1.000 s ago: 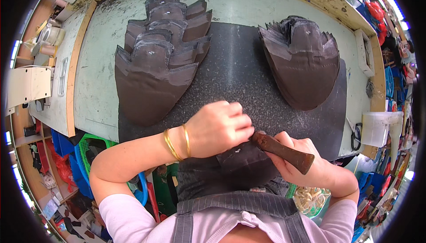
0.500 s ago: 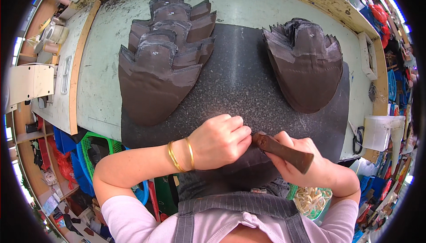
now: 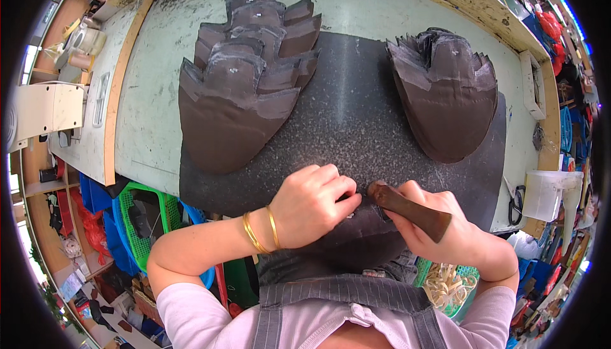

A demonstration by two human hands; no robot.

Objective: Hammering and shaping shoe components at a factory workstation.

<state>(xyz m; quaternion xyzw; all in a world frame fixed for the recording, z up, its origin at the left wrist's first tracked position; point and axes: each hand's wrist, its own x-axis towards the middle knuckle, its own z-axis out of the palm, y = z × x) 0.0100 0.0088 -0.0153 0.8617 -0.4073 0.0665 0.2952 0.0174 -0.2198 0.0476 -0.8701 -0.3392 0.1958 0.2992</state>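
Observation:
My left hand point(image 3: 312, 202), with two gold bangles at the wrist, is closed at the upper edge of a dark brown leather-like piece point(image 3: 356, 241). That piece hangs at the near edge of the table, in front of my apron. In my right hand point(image 3: 439, 221) is a hammer point(image 3: 410, 212) with a rusty brown head, round at one end and flared at the other. Its handle is hidden by my fingers. The hammer's round end is close to my left fingertips. Further off lie an overlapping stack of dark brown shoe-upper pieces point(image 3: 235, 126) and a second stack point(image 3: 449, 113).
A black speckled mat point(image 3: 344, 132) covers part of the pale table point(image 3: 153, 126). Scissors point(image 3: 515, 202) and a translucent container point(image 3: 544, 196) are at the right. Below the table are a green basket point(image 3: 143, 247) and a basket of pale bands point(image 3: 449, 285).
My left fingers have shifted slightly and opened a small gap from the hammer. The hammer has turned a little in my right hand. The whole view has shifted slightly.

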